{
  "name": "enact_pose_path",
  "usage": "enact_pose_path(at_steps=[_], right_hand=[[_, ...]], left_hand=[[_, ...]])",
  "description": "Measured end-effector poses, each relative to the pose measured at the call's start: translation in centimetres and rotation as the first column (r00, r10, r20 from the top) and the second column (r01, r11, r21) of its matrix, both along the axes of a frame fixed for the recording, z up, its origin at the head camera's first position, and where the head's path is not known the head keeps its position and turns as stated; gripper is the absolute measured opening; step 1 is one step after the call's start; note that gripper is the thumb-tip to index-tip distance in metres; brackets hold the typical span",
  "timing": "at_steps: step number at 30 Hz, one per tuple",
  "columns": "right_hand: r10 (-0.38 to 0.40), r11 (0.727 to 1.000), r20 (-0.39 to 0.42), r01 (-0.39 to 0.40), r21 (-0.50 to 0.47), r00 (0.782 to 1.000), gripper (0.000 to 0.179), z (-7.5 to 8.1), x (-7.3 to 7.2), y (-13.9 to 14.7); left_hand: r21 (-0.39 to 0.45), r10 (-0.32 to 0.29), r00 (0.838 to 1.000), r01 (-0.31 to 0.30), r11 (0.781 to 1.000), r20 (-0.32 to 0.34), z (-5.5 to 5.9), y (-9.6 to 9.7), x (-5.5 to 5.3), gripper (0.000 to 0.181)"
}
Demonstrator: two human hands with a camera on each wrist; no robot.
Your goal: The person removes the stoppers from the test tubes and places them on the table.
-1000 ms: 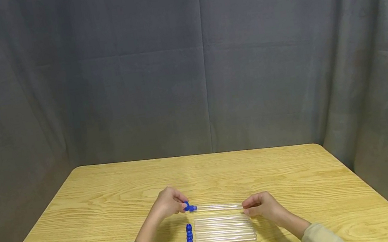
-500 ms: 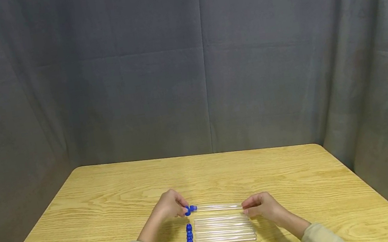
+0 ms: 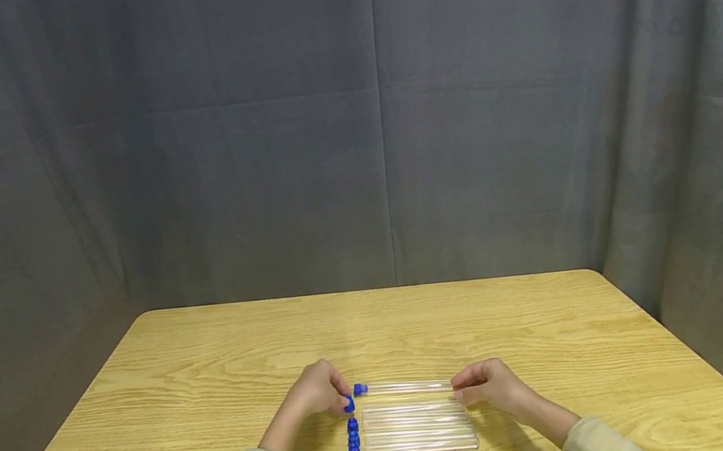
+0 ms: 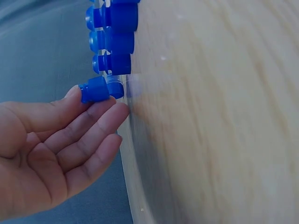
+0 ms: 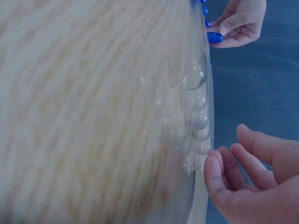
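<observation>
My left hand [image 3: 319,389] pinches a small blue stopper [image 4: 95,89] between thumb and fingertips, at the far end of a row of several blue stoppers [image 3: 354,446]. Just right of that hand, another blue stopper [image 3: 359,389] is seated in the mouth of the farthest clear test tube [image 3: 407,386]. Beside this tube's other end is my right hand [image 3: 488,383], its thumb and fingers apart and fingertips right at the tube end. In the right wrist view its fingers [image 5: 217,175] are loosely bent, with the rounded tube ends close by.
Several clear test tubes [image 3: 418,429] lie parallel on the wooden table [image 3: 213,357], nearer than the stoppered one, their left ends beside the stopper row. Grey curtains [image 3: 253,156] hang behind the table and at both sides.
My left hand has moved toward me with its stopper, from beside the stoppered tube end to the top of the stopper row. The right hand and the tubes have stayed put.
</observation>
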State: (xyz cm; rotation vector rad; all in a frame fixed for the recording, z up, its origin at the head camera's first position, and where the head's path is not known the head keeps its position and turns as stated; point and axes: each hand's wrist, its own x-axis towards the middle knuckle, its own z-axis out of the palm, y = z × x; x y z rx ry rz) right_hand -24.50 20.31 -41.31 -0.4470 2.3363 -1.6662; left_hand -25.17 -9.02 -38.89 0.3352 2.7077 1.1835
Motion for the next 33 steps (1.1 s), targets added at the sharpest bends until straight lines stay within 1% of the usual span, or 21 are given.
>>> enact_pose_path(at_steps=[6,11,21,27,33], right_hand=[[-0.001,1.000,0.015,0.001,-0.006,1.000,0.030,0.03,-0.05,0.02],[-0.006,1.000,0.030,0.007,-0.015,1.000,0.031,0.08,-0.13,0.02],[-0.019,1.000,0.023,0.020,-0.018,1.000,0.032,-0.10,-0.14,0.00],[-0.017,1.000,0.040,0.017,-0.018,0.999,0.031,-0.07,-0.20,0.10],[0.004,1.000,0.047,-0.003,-0.030,0.999,0.032,-0.10,-0.25,0.14]], left_hand=[[-0.059,-0.029,0.999,0.027,0.998,-0.026,-0.09,0.06,-0.10,0.008],[-0.098,-0.047,0.998,0.043,0.994,-0.032,-0.16,0.09,-0.16,0.009],[-0.142,-0.061,0.998,0.056,0.988,-0.029,-0.43,0.20,-0.22,0.011],[-0.138,-0.057,0.998,0.054,0.989,-0.023,-0.67,0.26,-0.34,0.013],[-0.111,-0.043,0.999,0.042,0.993,-0.005,-0.78,0.16,-0.41,0.018]])
